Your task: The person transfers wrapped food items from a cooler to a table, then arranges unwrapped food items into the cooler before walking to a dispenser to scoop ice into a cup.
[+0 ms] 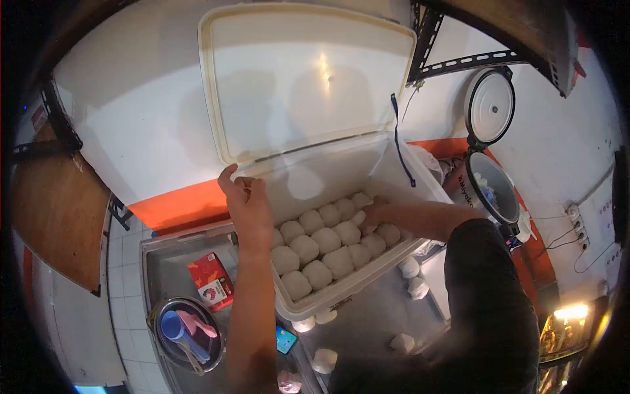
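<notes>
dark sleeve (489,308) and the forearm closest to the lens, right hand (375,215) reaching down into the white box (367,272) among the dough balls (326,246). fingers are buried between the far-row balls, so cannot tell if the grip is closed on one or just touching. left hand (246,197) is up at the back left rim of the box, fingers curled loosely near the hinge of the open lid (308,79), grip narrow, holding nothing that shows.

step in hand looks like picking or placing a ball in the box rows (judgement only); next move would need a soft pinch, since the dough looks pliable and easy to dent.

dough balls: pale, rounded, matte, floured look, packed touching in rows. box and lid: smooth hard plastic, rectangular, rounded corners. a few loose dough pieces (410,267) lie on the metal surface (367,322) just beside the box. further out: red carton (211,281), round bowl with blue and pink scoops (187,331), open rice cooker (492,187) at right.
</notes>
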A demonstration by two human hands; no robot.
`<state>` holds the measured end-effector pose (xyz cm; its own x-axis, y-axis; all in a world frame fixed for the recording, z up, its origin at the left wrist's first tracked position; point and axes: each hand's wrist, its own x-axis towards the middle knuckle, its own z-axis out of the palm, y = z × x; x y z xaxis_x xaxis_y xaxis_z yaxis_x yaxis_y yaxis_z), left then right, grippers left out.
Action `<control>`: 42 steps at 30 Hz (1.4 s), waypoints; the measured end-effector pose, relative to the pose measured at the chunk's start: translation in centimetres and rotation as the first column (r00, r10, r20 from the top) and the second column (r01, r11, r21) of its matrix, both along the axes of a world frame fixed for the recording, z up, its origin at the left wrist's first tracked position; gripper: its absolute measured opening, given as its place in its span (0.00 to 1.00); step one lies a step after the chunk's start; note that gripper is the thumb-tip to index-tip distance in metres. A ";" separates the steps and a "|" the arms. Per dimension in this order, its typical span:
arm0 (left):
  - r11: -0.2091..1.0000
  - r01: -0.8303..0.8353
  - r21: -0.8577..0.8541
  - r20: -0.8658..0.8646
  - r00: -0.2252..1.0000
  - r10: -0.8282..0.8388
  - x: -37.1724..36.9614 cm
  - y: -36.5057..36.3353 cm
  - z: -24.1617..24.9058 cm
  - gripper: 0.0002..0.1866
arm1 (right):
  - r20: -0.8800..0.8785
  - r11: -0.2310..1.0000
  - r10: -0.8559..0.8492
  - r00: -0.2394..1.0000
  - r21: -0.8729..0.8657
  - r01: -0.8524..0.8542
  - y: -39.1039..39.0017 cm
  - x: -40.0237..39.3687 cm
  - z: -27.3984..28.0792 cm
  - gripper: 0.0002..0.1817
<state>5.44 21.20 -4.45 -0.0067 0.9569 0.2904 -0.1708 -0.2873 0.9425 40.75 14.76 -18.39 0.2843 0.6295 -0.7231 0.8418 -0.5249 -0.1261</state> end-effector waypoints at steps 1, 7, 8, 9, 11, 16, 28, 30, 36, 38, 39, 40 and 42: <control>1.000 0.018 -0.013 0.021 1.000 -0.017 -0.1 -0.2 0.3 0.25 | 0.002 0.999 0.027 1.000 -0.028 -0.027 0.0 -0.2 0.0 0.38; 0.999 0.029 -0.013 0.027 0.999 -0.029 0.3 0.1 0.6 0.25 | 0.024 0.982 0.190 0.981 -0.017 -0.190 -0.4 0.0 2.8 0.28; 0.999 0.036 -0.005 0.046 0.998 -0.036 0.3 0.0 0.7 0.25 | 0.045 0.975 0.219 0.975 0.037 -0.220 -0.3 -0.1 4.1 0.27; 0.999 0.038 -0.009 0.056 0.998 -0.037 0.0 -0.3 0.5 0.25 | 0.061 0.963 0.242 0.968 0.111 -0.248 -0.7 -0.5 5.5 0.26; 1.000 0.017 -0.023 0.010 1.000 -0.016 0.0 -0.3 0.0 0.25 | 0.072 0.881 0.225 0.972 0.411 -0.235 -2.2 -1.8 9.2 0.24; 0.998 -0.055 -0.002 -0.124 0.991 0.054 0.1 0.3 0.4 0.27 | -0.386 0.303 0.076 0.919 0.887 0.348 -17.6 -16.4 19.2 0.13; 1.000 -0.004 -0.007 -0.105 0.994 0.003 -0.2 0.3 0.1 0.27 | -0.143 0.801 -0.311 0.940 0.492 0.340 -20.8 -33.5 -11.8 0.55; 1.000 -0.001 -0.006 -0.109 0.994 0.000 0.0 0.3 0.4 0.28 | -0.077 0.853 -0.317 0.945 0.412 0.320 -19.6 -33.5 -12.3 0.58; 1.000 -0.010 -0.022 -0.122 0.992 0.007 -0.2 0.3 0.2 0.28 | -0.006 0.824 -0.387 0.922 0.447 0.349 -19.3 -34.9 -12.6 0.57; 0.999 -0.025 -0.049 -0.139 0.990 0.018 -0.1 0.0 0.9 0.28 | -0.047 0.844 -0.312 0.949 0.445 0.300 -19.4 -33.9 -12.4 0.56; 0.999 -0.029 -0.043 -0.128 0.992 0.023 -0.1 0.1 0.7 0.28 | -0.067 0.852 -0.278 0.958 0.444 0.278 -19.7 -33.1 -12.2 0.55; 0.999 -0.030 -0.039 -0.116 0.993 0.025 -0.2 0.2 0.5 0.28 | -0.082 0.856 -0.275 0.958 0.431 0.283 -20.4 -32.2 -11.8 0.54; 0.999 -0.029 -0.035 -0.108 0.994 0.025 0.1 0.4 0.2 0.27 | -0.111 0.865 -0.266 0.958 0.411 0.288 -22.3 -29.4 -10.7 0.52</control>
